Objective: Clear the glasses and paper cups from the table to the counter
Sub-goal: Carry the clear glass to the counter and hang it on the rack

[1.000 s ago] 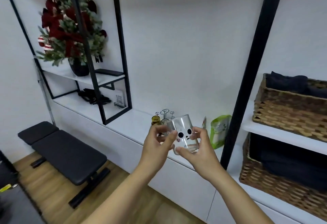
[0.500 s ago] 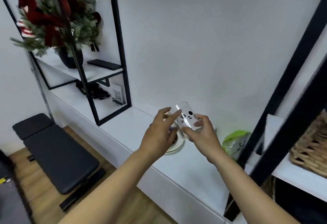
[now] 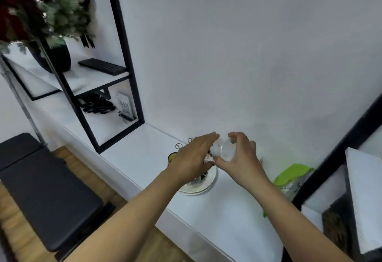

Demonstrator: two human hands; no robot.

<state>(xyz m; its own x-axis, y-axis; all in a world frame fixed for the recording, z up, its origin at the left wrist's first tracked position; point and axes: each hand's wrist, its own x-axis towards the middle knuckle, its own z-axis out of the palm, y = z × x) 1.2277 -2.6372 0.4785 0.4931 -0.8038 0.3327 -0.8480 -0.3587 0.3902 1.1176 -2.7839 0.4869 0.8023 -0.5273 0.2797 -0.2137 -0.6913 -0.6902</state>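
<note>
**Glass held over the white counter, both hands on it**

Now the clear glass [image 3: 226, 151] hangs tipped on its side above the white counter [image 3: 144, 154], with one round end turned toward the camera; blur hides whether that end is the base or the mouth. The right hand [image 3: 240, 158] grips it, thumb curled under one side and fingers arched over the top. The left hand [image 3: 192, 160] reaches in from the other side with its fingers stretched nearly straight along the glass; its thumb lies beneath, and the view does not show whether those fingers press the glass or merely lie against it.

Just below the left hand sits a white plate [image 3: 206, 185] on the counter, carrying a small stand with thin wire loops [image 3: 178, 145] and some dark items that are too blurred to name. A green pouch [image 3: 291, 176] lies on the counter to the right, near a black upright post [image 3: 339, 148]. To the left, a black metal shelf frame [image 3: 128, 65] rises from the counter, holding a dark vase of red and green foliage [image 3: 51, 57], a black keyboard [image 3: 102, 66], a tangle of black straps [image 3: 97, 104] and a small card printed with a QR code [image 3: 124, 106]. A black padded bench [image 3: 41, 185] stands on the wooden floor [image 3: 12, 230] below.
</note>
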